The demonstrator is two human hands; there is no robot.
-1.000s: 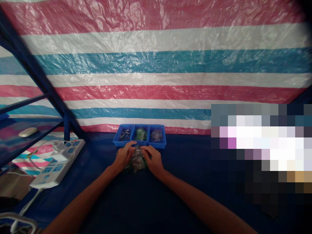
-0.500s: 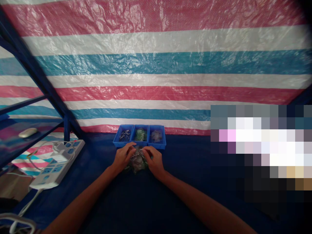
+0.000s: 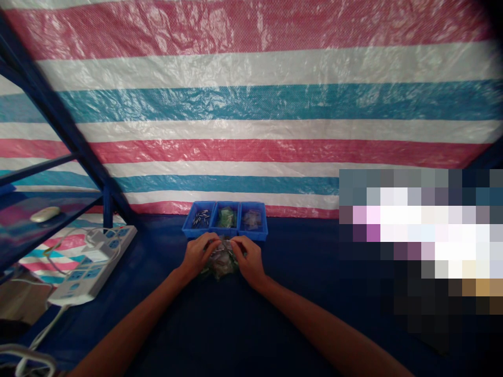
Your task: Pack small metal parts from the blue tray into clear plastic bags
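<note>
Above a heap of clear plastic bags (image 3: 222,263) on the dark blue table, my two hands nearly meet at the fingertips. My left hand (image 3: 199,255) is closed in a pinch at the left of the heap. My right hand (image 3: 249,258) is likewise pinched from the right. A small shiny bit shows between the fingertips, too small to name. Greenish pieces show at the heap's lower left. Just beyond my hands stands a blue bin (image 3: 225,234) with three compartments: thin metal pins (image 3: 201,218) at left, greenish pieces (image 3: 227,217) in the middle, clear pieces (image 3: 252,219) at right.
A white power strip (image 3: 90,269) with plugs and cables lies at the left. Behind it rises a blue metal frame (image 3: 92,167); a pale computer mouse (image 3: 45,214) rests on its shelf. A striped plastic sheet (image 3: 251,104) hangs behind the table. The right side is pixelated.
The fingers of my left hand have dropped slightly and moved right, closer to my right fingertips. My right hand has barely moved.
</note>
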